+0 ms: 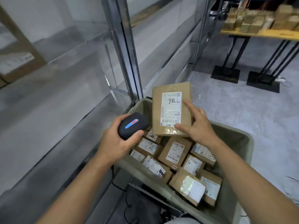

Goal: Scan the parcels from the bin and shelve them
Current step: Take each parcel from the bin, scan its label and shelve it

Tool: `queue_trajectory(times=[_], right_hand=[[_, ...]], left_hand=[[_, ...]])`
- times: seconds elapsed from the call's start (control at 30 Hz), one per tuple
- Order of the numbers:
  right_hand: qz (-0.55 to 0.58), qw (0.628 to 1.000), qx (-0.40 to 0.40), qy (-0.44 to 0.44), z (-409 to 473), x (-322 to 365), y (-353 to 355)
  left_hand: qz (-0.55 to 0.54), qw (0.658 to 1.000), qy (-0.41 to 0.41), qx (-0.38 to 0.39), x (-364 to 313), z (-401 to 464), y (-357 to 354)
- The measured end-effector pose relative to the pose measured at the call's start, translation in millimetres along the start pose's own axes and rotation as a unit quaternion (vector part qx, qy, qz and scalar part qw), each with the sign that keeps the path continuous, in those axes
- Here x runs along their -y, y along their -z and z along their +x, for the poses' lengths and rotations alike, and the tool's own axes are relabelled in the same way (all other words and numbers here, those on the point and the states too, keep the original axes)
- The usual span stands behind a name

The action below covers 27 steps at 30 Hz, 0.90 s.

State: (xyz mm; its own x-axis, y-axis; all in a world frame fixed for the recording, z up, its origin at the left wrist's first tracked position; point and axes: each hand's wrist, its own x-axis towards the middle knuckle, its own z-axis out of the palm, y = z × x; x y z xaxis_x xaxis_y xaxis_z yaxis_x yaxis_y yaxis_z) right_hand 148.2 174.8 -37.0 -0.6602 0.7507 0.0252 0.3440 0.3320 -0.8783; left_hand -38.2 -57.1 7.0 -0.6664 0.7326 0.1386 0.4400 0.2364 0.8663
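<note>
My right hand (198, 126) holds a flat brown cardboard parcel (171, 88) above the far end of the grey-green bin (242, 143). Thumb and forefinger lie on its front, and its white label marked "98LL" faces me. Just left of the parcel, my left hand (118, 141) grips a black handheld scanner (132, 125) with a lit blue and red strip on top. Several more labelled brown parcels (174, 152) lie in the bin below.
Grey metal shelving (64, 78) with upright posts (126, 54) runs along the left and far side. A large cardboard box (17, 62) stands on the left shelf. At the back right, a yellow-topped table (258, 32) on black legs carries several boxes.
</note>
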Motion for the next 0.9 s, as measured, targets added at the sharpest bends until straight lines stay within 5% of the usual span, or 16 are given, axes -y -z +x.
queue_trajectory(times=[0.23,0.57,0.9], right_hand=[[0.033,0.998,0.019,0.050,-10.8,31.8,-11.2],[0.005,0.987,-0.096,0.130,-19.0,63.0,-30.3],[0.007,0.984,-0.107,0.145,-20.9,62.1,-33.2]], left_hand=[[-0.020,1.000,-0.006,-0.020,-15.3,-39.2,29.4],[-0.104,0.986,0.058,-0.116,-29.1,-71.2,27.8],[-0.154,0.978,0.079,-0.112,-48.0,-79.3,25.0]])
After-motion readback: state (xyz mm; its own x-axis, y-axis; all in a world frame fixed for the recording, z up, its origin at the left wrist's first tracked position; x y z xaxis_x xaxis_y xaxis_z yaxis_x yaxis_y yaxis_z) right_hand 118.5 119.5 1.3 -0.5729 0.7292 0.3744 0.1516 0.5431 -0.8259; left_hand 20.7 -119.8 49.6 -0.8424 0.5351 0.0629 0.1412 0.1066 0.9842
